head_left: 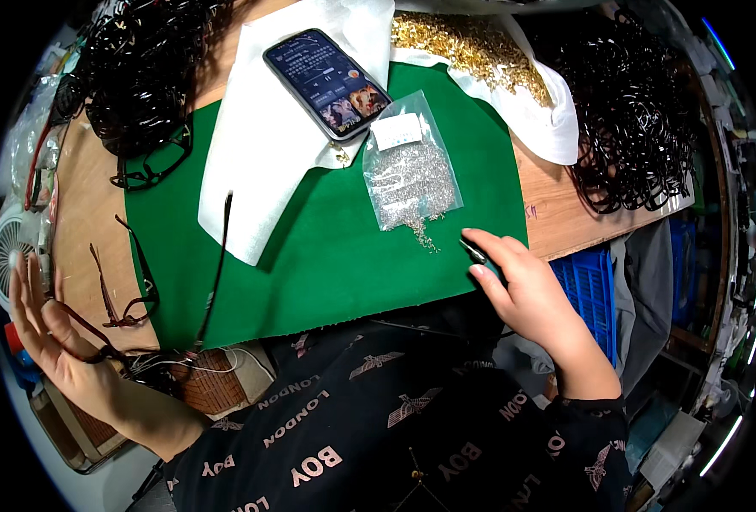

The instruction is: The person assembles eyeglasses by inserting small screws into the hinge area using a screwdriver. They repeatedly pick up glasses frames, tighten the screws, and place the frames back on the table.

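Hands first, nearest to me: my left hand sits low at the left edge of the tabletop, palm up and fingers spread, with a brown spectacle frame hooked loosely across it rather than pinched. My right hand rests at the near right edge of the green felt mat, thumb and forefinger pressed together on a small dark metal tool; I cannot tell its tip from here.

Just beyond that tool lies a clear plastic bag of tiny silver screws, its mouth toward me, with a few screws spilled onto the felt near the tool. A single loose temple arm lies along the left part of the mat, apart from the frame in my left hand.

Farther off, a smartphone with a lit screen rests on a white cloth, and a heap of small gold-coloured parts sits on white cloth behind it. Piles of black spectacle frames fill the far left and another black pile the far right.

I judge the work to be early on this frame: the frame is in hand, the tool is gripped, screws are out, but the loose arm lies unattached and no screw is yet picked up, as far as I can see.
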{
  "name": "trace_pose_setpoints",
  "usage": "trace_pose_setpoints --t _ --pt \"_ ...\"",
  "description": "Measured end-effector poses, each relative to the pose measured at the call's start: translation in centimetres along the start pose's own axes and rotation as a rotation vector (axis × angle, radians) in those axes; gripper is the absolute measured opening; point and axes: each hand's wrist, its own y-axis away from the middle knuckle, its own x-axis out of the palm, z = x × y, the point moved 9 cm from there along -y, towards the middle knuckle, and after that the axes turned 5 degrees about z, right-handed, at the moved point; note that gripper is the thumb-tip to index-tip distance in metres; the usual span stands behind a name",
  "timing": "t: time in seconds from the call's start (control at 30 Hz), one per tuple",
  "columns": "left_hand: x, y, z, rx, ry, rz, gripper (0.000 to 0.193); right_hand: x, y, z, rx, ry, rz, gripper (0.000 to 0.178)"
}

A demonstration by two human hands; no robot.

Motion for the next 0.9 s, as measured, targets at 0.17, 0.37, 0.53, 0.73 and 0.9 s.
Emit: trace_pose_setpoints --t 0.17,0.37,0.53,0.73,0.9 --pt "0.1 2.5 2.6 -0.313 0.649 -0.166 0.038 1.1 0.2 1.9 -0.149 0.139 0.007 0.035" --pt "3.8 2.9 1.1 -0.319 1.930 0.031 0.037 1.6 0.3 2.8 -0.168 0.404 0.001 0.039" --pt "7.7 3.8 -2.3 -0.585 2.450 0.435 0.035 1.9 0.3 3.1 -0.184 0.536 0.046 0.043" --pt "7.8 4.3 -4.0 -0.520 2.170 0.372 0.033 1.0 0.1 2.4 -0.167 0.364 0.023 0.041" --pt "7.4 3.9 -6.0 -0.280 2.431 0.517 0.025 1.6 0.1 2.8 -0.205 0.398 0.094 0.040"
